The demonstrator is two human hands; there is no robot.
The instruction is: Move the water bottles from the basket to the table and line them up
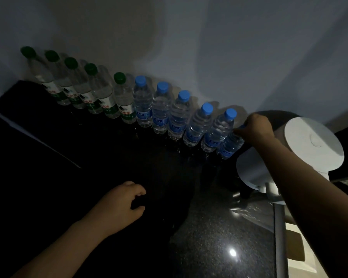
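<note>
Dim room. The right hand (254, 128) grips the top of a bottle (230, 146), standing it at the right end of a row of bottles (143, 105). The row runs along the wall (189, 47) on the dark tabletop (219, 237), probably to keep it straight. The left hand (121, 203) hovers, loosely curled, holding nothing. The fingers mostly hide the bottle's cap, and no basket is in view.

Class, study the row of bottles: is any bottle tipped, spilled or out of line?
Nothing stands out. The green-capped bottles and blue-capped bottles stand upright in one row along the wall; the right grip holds the end bottle by its top. No spill shows.
</note>
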